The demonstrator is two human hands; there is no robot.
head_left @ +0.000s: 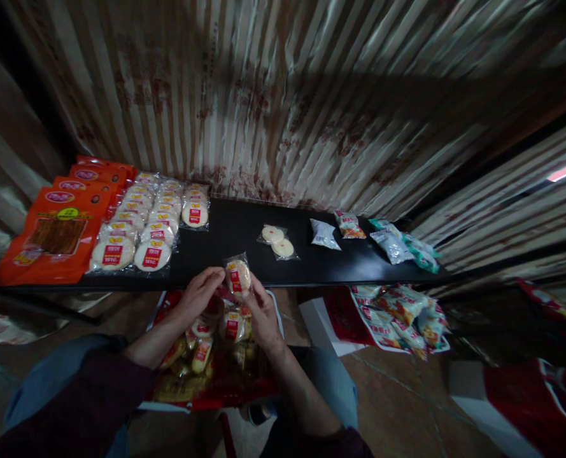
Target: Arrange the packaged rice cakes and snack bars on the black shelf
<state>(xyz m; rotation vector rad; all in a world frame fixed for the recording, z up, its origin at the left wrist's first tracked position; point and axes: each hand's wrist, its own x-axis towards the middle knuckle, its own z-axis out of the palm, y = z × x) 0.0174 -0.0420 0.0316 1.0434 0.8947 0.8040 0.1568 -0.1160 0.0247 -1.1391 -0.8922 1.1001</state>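
A clear packet of rice crackers [237, 277] with a red label is held upright just in front of the black shelf's edge. My right hand [263, 313] pinches its lower right side between thumb and fingers. At its left edge are the fingertips of my left hand [200, 296], closed together and seeming to grip it; the thumb is partly hidden. Below both hands sits a red box [235, 399] holding several wrapped snacks [201, 353]. Two pale rice crackers [283, 247] in clear wrap lie on the shelf ahead.
On the black shelf [225, 222], rows of rice cracker packets [152, 256] stand beside orange snack bags [56, 232] at left. A white packet [324, 234], an orange-white packet [349, 224] and green-white packets [391, 246] lie right. Below is another box of snack bags [402, 315].
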